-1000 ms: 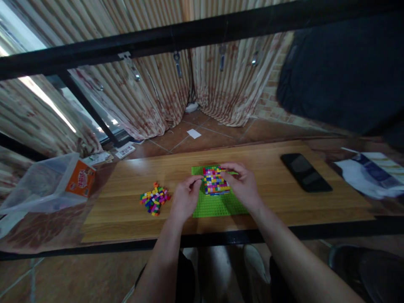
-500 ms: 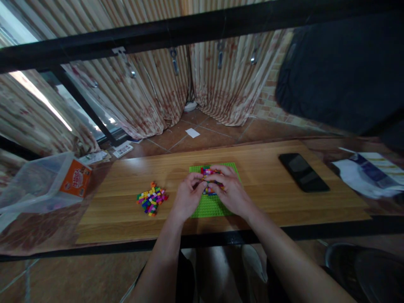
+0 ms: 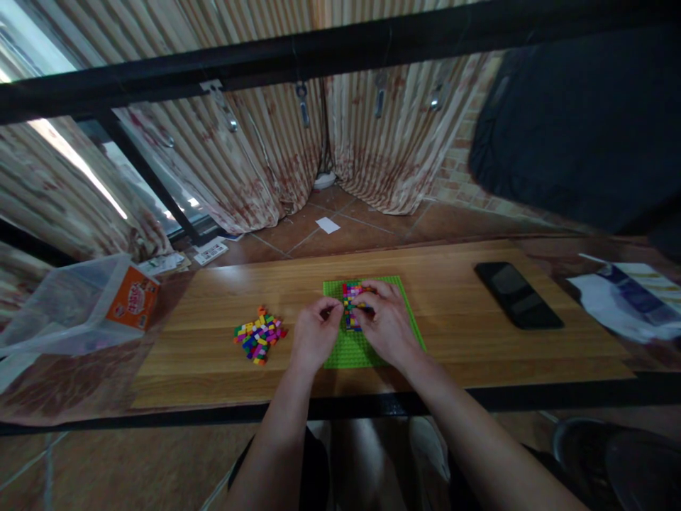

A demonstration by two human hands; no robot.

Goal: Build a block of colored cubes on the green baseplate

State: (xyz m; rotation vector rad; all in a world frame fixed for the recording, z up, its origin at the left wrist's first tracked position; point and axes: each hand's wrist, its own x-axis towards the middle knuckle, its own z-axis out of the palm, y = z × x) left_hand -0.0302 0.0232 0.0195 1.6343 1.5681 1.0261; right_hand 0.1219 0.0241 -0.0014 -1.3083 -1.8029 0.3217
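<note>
A green baseplate (image 3: 407,319) lies flat on the wooden table (image 3: 452,341). A block of many small coloured bricks (image 3: 351,298) stands on it, mostly covered by my hands. My left hand (image 3: 313,333) is curled at the block's left side, fingertips pinched against it. My right hand (image 3: 388,323) lies over the block from the right, fingers bent and pressing on it. To the left, apart from both hands, sits a loose pile of coloured bricks (image 3: 259,335).
A black phone (image 3: 518,294) lies on the table's right part. Past the right end is a white and blue bag (image 3: 622,298). At the left end lie a clear plastic bag and an orange box (image 3: 133,301). A black bar crosses overhead.
My right hand has slid left over the brick block, which was mostly uncovered a second ago. My left hand has closed in on its left edge.
</note>
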